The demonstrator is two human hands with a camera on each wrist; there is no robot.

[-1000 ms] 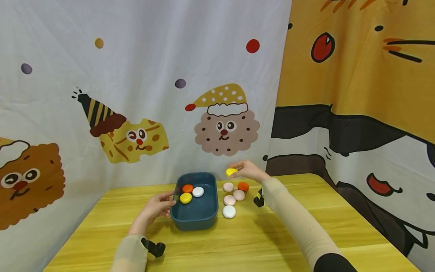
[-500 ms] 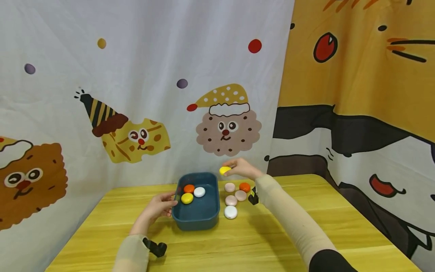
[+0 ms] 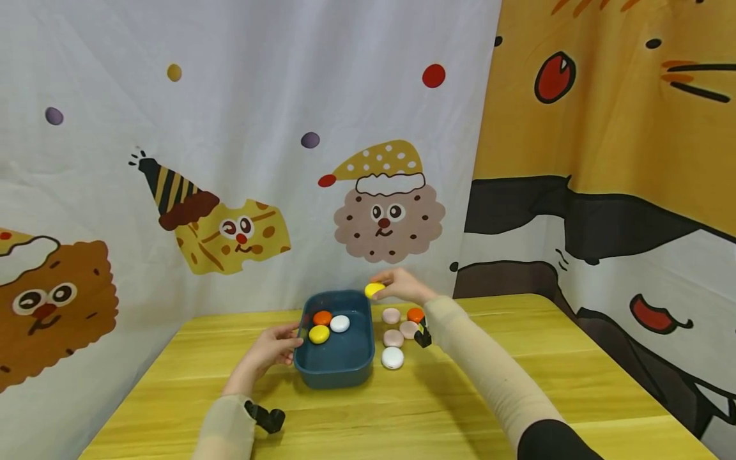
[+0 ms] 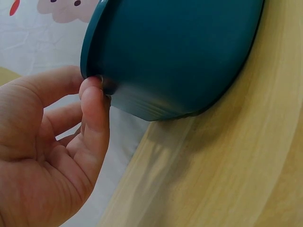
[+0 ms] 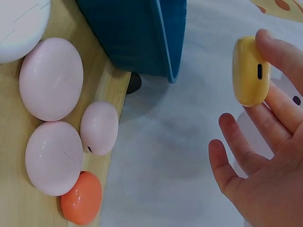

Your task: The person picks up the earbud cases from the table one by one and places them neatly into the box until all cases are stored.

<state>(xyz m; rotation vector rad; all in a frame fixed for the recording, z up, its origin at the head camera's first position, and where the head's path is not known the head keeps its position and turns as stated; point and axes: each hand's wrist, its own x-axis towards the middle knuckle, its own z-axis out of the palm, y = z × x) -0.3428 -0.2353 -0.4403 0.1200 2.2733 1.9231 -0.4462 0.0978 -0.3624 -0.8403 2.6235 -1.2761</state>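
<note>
Yellow disc, pinched in right hand, hangs clear of the bin rim that left hand pinches.

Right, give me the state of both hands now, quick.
Left hand: fingers and thumb holding the bin by its edge.
Right hand: holding a yellow disc, off the table.
</note>
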